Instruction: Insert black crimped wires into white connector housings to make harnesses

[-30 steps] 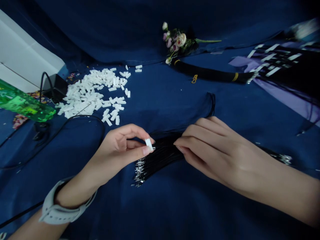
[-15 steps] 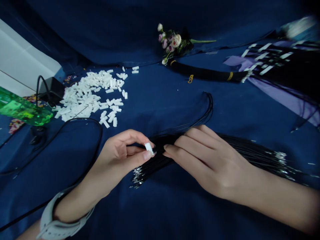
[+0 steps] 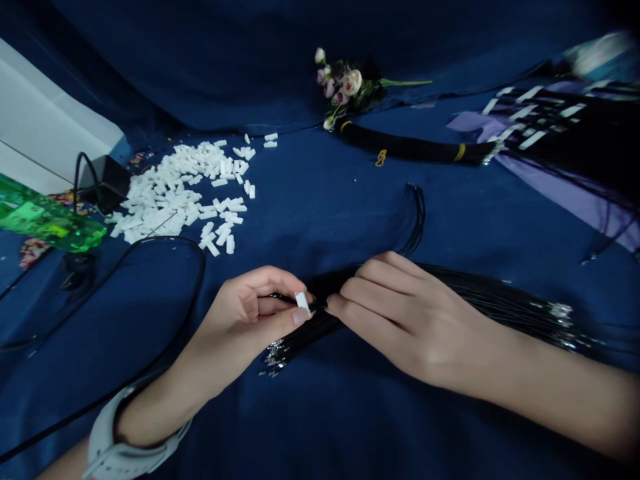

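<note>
Between the thumb and index finger of my left hand [image 3: 265, 303] is a small white rectangular tag [image 3: 302, 301], held tilted. My right hand [image 3: 395, 310] is pinched closed just to its right, fingertips nearly touching the tag. A thin dark cord with a shiny tip seems to run between the two hands; the right fingers hide most of it. Under both hands lies a bundle of black cords [image 3: 480, 293] with silver clasps [image 3: 276, 355] at its ends. A smaller group of black cords [image 3: 417, 220] curves out behind my right hand.
A heap of white tags [image 3: 170, 187] lies at the left, near a green bottle [image 3: 55, 217] and black cable [image 3: 197, 280]. Artificial flowers [image 3: 347, 83] and a banded cord bundle [image 3: 407, 143] lie at the back. Tagged cords rest on purple sheeting [image 3: 575, 193] at the right.
My left hand has shifted slightly right with the tag. My right fingertips have come closer to it, and a dark strand with a shiny tip now shows between the hands.
</note>
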`<state>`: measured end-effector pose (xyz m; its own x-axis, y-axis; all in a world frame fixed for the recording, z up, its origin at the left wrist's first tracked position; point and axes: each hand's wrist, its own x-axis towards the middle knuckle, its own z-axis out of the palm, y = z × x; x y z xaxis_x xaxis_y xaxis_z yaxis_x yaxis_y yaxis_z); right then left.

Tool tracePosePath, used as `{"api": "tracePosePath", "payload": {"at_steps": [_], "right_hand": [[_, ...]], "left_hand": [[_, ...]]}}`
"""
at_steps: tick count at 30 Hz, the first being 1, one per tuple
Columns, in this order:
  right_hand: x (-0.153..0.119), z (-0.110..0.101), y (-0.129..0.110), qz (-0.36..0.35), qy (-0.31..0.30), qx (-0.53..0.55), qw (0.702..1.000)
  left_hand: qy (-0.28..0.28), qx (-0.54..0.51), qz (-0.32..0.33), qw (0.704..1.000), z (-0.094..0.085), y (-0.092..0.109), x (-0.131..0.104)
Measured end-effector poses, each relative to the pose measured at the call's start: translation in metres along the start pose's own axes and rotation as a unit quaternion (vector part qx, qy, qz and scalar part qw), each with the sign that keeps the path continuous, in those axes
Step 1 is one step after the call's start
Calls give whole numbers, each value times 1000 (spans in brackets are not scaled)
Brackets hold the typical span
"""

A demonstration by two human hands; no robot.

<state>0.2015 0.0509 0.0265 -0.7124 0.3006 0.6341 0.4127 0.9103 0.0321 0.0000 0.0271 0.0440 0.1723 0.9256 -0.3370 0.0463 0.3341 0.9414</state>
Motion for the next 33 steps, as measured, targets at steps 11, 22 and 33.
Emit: {"api": "tracePosePath", "payload": {"at_steps": [11,22,33], "right_hand": [[-1,4,2,-7,-7,20,1000],[3,7,0,-11,20,-1,1000],[3,-4,-4,-21,54,-9,998]], "left_hand": [[2,-10,-20,1000,0,-2,4],[6,-60,-16,998,1,-4,4],[-12,-62,29,998,1,-3,3]]}}
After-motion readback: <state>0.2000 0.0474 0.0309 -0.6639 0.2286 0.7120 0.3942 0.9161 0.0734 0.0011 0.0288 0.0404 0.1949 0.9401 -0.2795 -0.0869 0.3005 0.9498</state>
